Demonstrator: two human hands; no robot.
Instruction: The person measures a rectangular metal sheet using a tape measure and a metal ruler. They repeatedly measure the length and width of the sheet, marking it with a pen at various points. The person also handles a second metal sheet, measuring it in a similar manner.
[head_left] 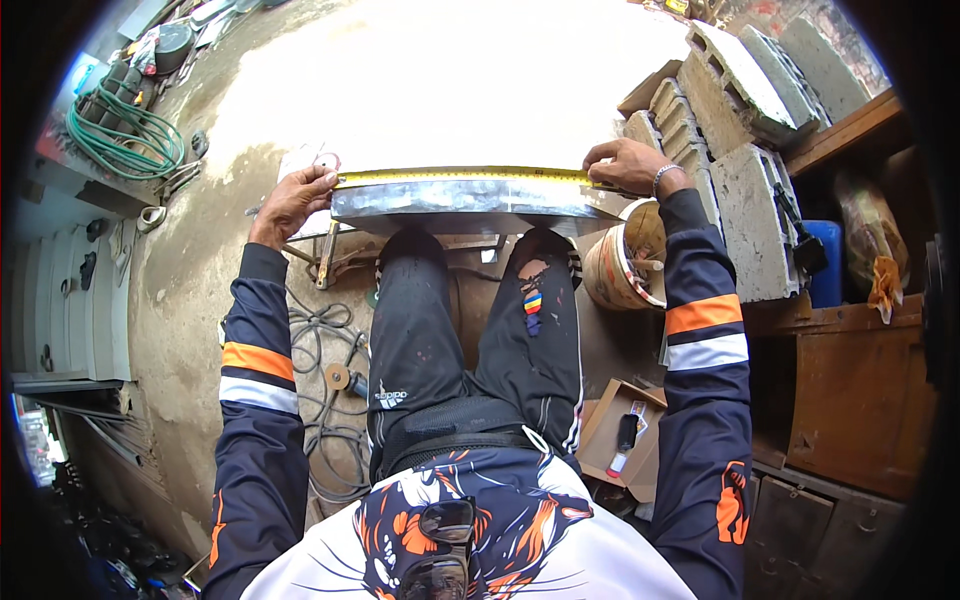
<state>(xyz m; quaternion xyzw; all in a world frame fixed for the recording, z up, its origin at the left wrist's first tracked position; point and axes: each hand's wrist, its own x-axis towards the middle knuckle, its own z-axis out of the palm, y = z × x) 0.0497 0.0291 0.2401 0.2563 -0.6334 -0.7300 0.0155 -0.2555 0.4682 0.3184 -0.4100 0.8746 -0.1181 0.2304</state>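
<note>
A yellow tape measure is stretched straight from side to side in front of me. It lies along the far edge of a shiny metal box-shaped bar, above my knees. My left hand pinches the tape's left end between thumb and fingers, beside the bar's left end. At the other end, my right hand has its fingers closed on the tape near the bar's right end. Whether the tape's case is in that palm cannot be seen. Strong glare whitens the area beyond the bar.
A round bucket stands by my right knee, before stacked concrete blocks. An open cardboard box lies at lower right. Grey cable and a power tool with a disc lie left of my legs. A coiled green hose sits far left.
</note>
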